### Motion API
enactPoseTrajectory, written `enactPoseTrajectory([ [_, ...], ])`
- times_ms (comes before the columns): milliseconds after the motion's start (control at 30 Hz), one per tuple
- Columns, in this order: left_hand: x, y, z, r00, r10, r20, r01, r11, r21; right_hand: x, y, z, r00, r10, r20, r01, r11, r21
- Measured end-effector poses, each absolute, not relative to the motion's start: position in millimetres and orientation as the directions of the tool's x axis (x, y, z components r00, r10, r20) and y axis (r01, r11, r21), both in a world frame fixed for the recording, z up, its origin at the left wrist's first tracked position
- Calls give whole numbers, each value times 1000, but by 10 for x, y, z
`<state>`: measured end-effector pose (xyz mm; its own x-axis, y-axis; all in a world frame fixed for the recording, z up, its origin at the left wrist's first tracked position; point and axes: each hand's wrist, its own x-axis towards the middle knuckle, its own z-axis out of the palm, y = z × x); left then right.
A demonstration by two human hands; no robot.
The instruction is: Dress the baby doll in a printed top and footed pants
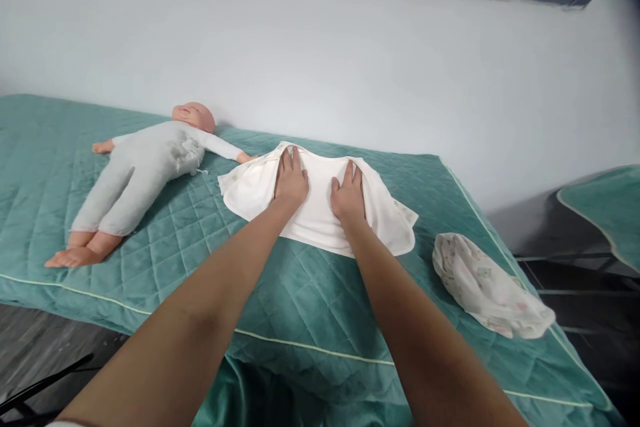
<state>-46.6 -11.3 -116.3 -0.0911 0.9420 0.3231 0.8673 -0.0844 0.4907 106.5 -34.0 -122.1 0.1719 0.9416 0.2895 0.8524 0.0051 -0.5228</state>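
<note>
- The white garment (320, 203) lies spread on the bed between the doll and a crumpled cloth; its fabric looks soft and matte, with front panels folded outward like wings, rounded lower corners and a gently dipping top edge.
- The left hand (291, 181) rests on its inner face, fingers extended and slightly apart, their tips by the upper edge; it lies flat, pinching nothing.
- The right hand (349, 195) mirrors it beside the other panel, also flat, thumb away from the fingers.
- The doll (150, 153) lies face up, with a smooth, rounded head and a pale, close-fitting suit, fluffy and frayed at one side; one outstretched hand reaches the garment's edge.
- The crumpled cloth (487, 290), white with small faint prints, makes a long, loose bundle near the right edge.
- The bed (310, 300) has a plush green cover, diamond-quilted, with pale piping.
- Behind stands a smooth white wall (320, 60).
</note>
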Motion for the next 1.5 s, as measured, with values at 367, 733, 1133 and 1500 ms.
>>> enactPoseTrajectory([
  [367,-459,-155,-1211,-149,941,303,851,-34,524,1107,-241,-1151,130,974,184,872,-24,-488],
  [733,-386,-55,-1250,-138,970,199,917,49,396,1162,-92,-1288,117,985,130,898,-50,-437],
  [1133,-427,-417,-1168,-135,987,85,900,86,426,1065,-187,-1175,111,993,50,924,-85,-373],
  [1500,-533,-949,-1166,20,990,136,928,-69,365,1020,-650,-1068,82,997,6,964,-77,-255],
])
